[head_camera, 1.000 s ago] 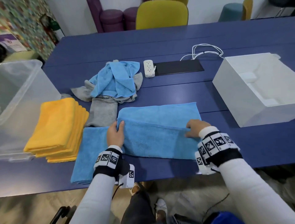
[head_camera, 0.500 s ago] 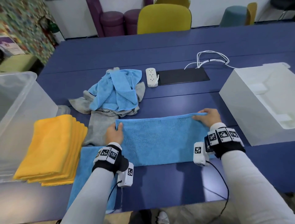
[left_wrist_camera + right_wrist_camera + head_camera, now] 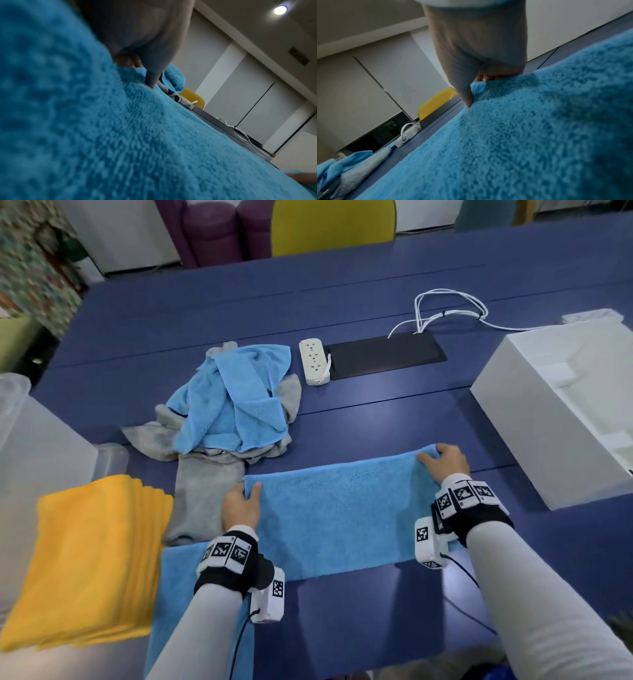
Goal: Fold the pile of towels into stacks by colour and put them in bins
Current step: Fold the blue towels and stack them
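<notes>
Dark blue table [image 3: 376, 285] underfoot of everything, chairs blurred at the far wall. Nearest, at six o'clock, two pale sleeves reaching in, tagged black bands on both wrists. Just past them, a blue towel [image 3: 335, 515] spread flat as a wide band across the middle. Left hand [image 3: 241, 505] at nine o'clock of that band, gripping its far left corner, thumb [image 3: 255, 491] laid on top of the pile, fingers tucked out of sight under the edge. Right hand [image 3: 445, 460] at two o'clock of it, pinching the far right corner, thumb on top and fingers curled over the rim; same pinch plain in the right wrist view [image 3: 474, 56], cloth [image 3: 522, 135] bunched right at the thumb tip. Left wrist view filled with blue fleece [image 3: 120, 135] and the hand [image 3: 137, 33] pressed into it. Second blue towel [image 3: 185, 594] lying at seven o'clock, partly under the left wrist. Folded yellow stack [image 3: 92, 559] at eight o'clock, blurred, beside a clear plastic bin [image 3: 37, 446] at nine. Grey towel [image 3: 202, 494] flat just left of the left hand. Further out at eleven o'clock, a loose heap of blue and grey towels [image 3: 233, 402]. White bin [image 3: 534, 422] at three o'clock, well apart from the towel. Furthest, at twelve to one, a white power strip [image 3: 313, 361], a black pad [image 3: 383, 354] touching it, and a looped white cable [image 3: 448, 309].
</notes>
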Demonstrator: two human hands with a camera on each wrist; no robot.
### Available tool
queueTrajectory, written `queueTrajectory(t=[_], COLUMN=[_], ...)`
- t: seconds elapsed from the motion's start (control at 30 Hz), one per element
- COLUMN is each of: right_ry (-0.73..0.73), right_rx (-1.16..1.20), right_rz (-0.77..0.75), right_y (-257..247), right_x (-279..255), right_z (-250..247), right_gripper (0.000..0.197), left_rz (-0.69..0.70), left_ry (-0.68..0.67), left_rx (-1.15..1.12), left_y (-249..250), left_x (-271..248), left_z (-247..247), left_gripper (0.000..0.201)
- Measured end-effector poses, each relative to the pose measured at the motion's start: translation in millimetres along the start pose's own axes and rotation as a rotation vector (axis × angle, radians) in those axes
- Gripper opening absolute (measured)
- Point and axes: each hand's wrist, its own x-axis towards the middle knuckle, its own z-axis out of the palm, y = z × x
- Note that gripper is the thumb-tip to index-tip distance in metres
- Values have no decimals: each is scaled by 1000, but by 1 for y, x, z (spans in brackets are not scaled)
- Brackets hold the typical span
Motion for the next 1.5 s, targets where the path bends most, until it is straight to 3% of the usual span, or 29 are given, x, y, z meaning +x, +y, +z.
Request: queueTrajectory(t=[0.17, 0.27, 0.33, 0.4, 0.47, 0.5, 0.57, 0.6, 0.7, 0.83, 0.93, 1.0, 1.07, 1.13, 1.23, 1.37, 1.5], right_ry=[-23, 52, 195, 250, 134, -33, -383, -448, -407, -288, -274, -210, -188, -287, -424, -403, -376], right_rx=[-121, -173, -318, -408, -458, -507, -552, -549, -618, -589, -606, -743, -798, -768, -685, -657, -642], right_rz=[-29, -83, -228, -467, -705, -718, -587, -557, -519, -294, -197, -218, -338, -466, -507, -565, -521], right_y=[0, -4, -9, -22, -36, -42, -43, -40, -16, 24, 30, 20, 6, -4, 1, 34, 66], right_x=[5, 0, -11, -34, -65, -81, -95, -93, -71, -41, -35, -48, -76, -113, -150, -143, -126], right_z=[5, 6, 10, 26, 53, 67, 85, 89, 73, 24, 7, 12, 29, 53, 77, 68, 41], right_gripper=[39, 35, 37, 40, 48, 53, 62, 63, 59, 56, 56, 58, 63, 64, 62, 57, 56], left_rz=[13, 87, 212, 374, 517, 551, 495, 439, 376, 318, 322, 385, 457, 464, 416, 413, 386], left_ry=[36, 13, 39, 106, 11, -107, -341, -420, -462, -357, -371, -370, -388, -419, -421, -356, -316], left_rx=[37, 186, 394, 669, 790, 845, 926, 916, 877, 868, 857, 898, 924, 914, 903, 866, 835], left_y=[4, 13, 22, 33, 42, 42, 39, 35, 16, -5, -5, 0, 0, -1, -4, -14, -28], left_x=[0, -5, -12, -27, -45, -54, -63, -62, -50, -35, -36, -49, -69, -90, -111, -110, -107], left_z=[0, -6, -7, 1, 24, 37, 56, 59, 50, 21, 17, 23, 36, 50, 60, 51, 36], left_gripper=[29, 34, 45, 58, 59, 57, 57, 58, 66, 79, 83, 100, 109, 98, 73, 68, 70])
